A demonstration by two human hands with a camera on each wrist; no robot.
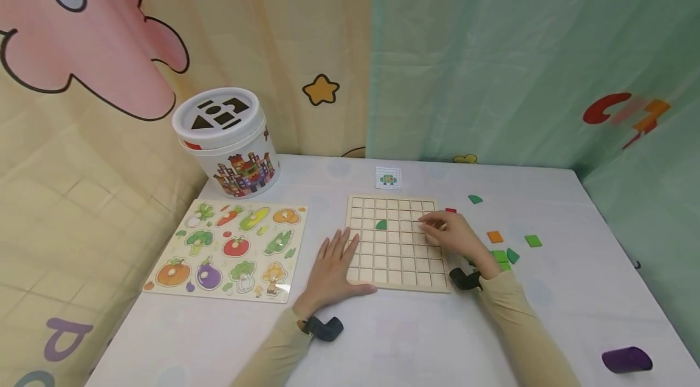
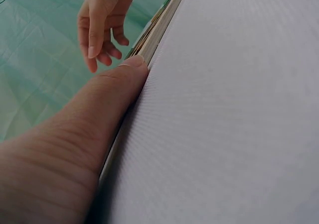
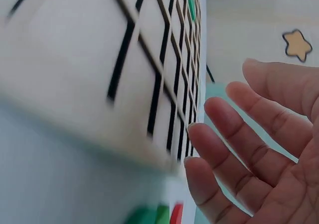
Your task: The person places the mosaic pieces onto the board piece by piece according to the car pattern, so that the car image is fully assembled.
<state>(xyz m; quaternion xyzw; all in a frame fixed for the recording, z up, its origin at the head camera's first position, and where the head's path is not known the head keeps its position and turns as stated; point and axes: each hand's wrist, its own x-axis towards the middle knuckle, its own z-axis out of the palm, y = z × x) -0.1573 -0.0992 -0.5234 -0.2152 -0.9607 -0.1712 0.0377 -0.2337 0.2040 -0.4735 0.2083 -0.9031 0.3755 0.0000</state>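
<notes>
Head view: left hand (image 1: 333, 268) flat at grid board (image 1: 395, 242) edge; right wrist alone shows right hand (image 3: 259, 149) fingers loosely spread.

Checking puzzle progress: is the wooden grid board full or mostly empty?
Mostly empty: the wooden grid board shows one green piece; the other visible cells are bare.

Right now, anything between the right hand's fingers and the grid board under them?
Nothing visible. The right hand is above the right side of the grid board, fingers loosely spread and empty. The cells beneath look bare; the only piece on the board, a green quarter-round, lies well to its left.
</notes>
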